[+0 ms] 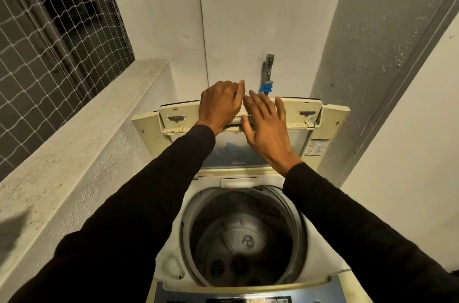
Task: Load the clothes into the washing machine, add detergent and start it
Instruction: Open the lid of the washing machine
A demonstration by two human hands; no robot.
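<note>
While both arms in dark sleeves reach forward, the left hand [220,103] curls over the top edge of the raised, folded lid [295,110] of a top-loading washing machine [320,248], fingers wrapped behind the edge and gripping it. Just to its right, the right hand [267,126] lies flat and open against the lid's cream underside, fingers spread and pointing up, thumb near the lid's central hinge line. The two hands sit almost touching.

Below the arms, the round drum [244,238] stands open, its grey agitator plate visible at the bottom; no clothes show inside it. A strip of the control panel [248,299] runs along the near edge of the machine.

Behind the lid, a metal tap [268,65] with a blue hose connector [265,88] is fixed to the pale wall. To the left, a concrete ledge [74,143] runs under a window covered with white netting [49,37].
</note>
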